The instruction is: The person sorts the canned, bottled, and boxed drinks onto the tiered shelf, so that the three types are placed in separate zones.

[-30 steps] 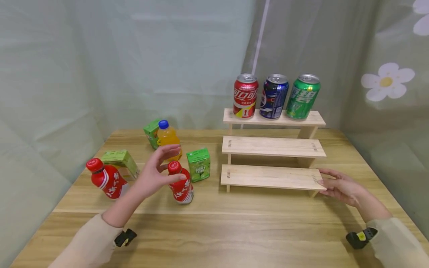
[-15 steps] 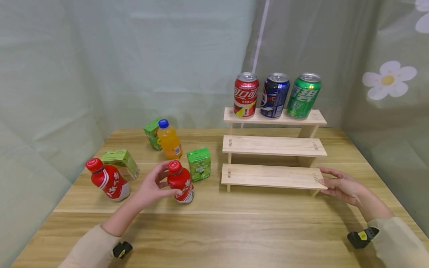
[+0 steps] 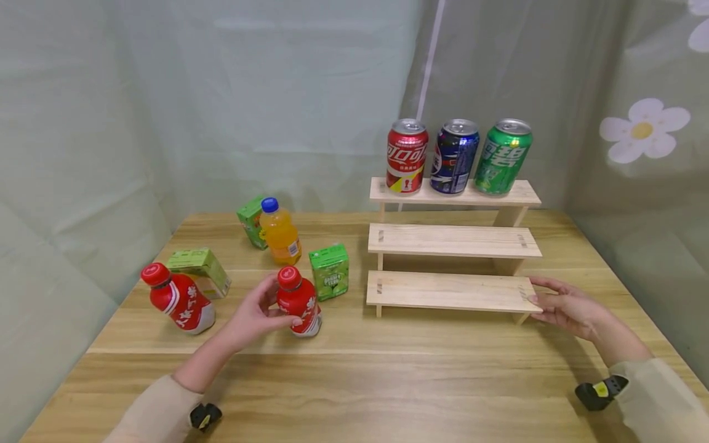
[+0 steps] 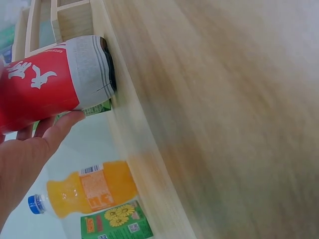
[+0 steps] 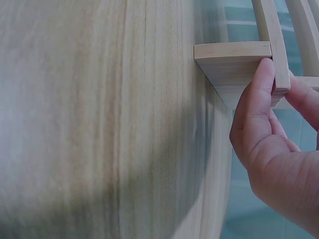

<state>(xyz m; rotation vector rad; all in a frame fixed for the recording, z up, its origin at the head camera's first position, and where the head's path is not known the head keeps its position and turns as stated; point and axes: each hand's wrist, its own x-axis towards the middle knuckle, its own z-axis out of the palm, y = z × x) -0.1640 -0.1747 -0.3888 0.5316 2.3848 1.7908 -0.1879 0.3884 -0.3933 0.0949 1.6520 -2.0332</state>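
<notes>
- The left hand (image 3: 259, 314), left of centre in the head view, has thumb and fingers curled about the red bottle (image 3: 299, 304); the gap looks closed to the bottle's own width, though how firmly I can't tell.
- The right hand (image 3: 570, 311), at the right of the frame, pinches the near board's end on the wooden rack (image 3: 448, 289).
- A careless lift might knock the green carton (image 3: 330, 277) just beside the bottle; a weak hold could let the bottle slip; a tug on the rack might unsettle the red can (image 3: 407, 157), blue can (image 3: 454, 159) and green can (image 3: 503, 159) up top.
- The left fingertips are hidden behind the bottle in the head view; its cap is cut off in the left wrist view; whether its base bears fully on the table (image 3: 388, 381) is hard to judge.
</notes>
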